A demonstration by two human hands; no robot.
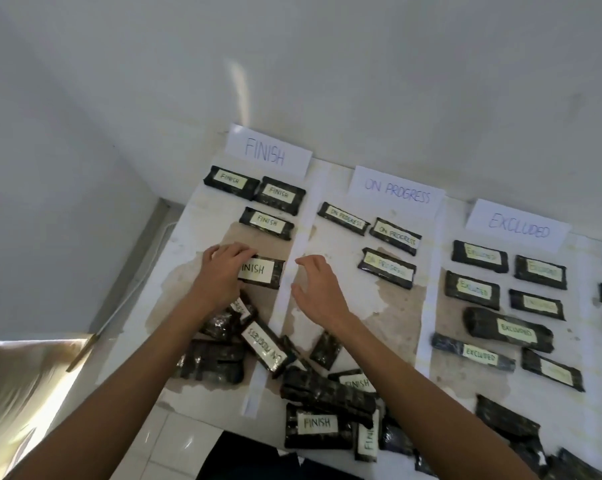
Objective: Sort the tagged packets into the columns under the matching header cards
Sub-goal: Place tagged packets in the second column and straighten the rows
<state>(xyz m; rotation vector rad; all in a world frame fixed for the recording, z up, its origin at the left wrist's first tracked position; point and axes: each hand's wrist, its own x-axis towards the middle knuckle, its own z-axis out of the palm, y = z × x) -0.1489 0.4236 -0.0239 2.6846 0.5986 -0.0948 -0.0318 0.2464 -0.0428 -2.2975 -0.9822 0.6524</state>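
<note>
Now four packets (267,222) under FINISH (267,154), three under ON PROGRESS (396,192); left hand (223,271) grips fourth packet (262,271), right hand (318,292) released.

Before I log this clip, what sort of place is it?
Probably a plain indoor room with a makeshift sorting station: a bare white wall, handwritten header cards, and black tagged packets laid in columns on a worn white surface. Table or floor, I cannot tell.
</note>
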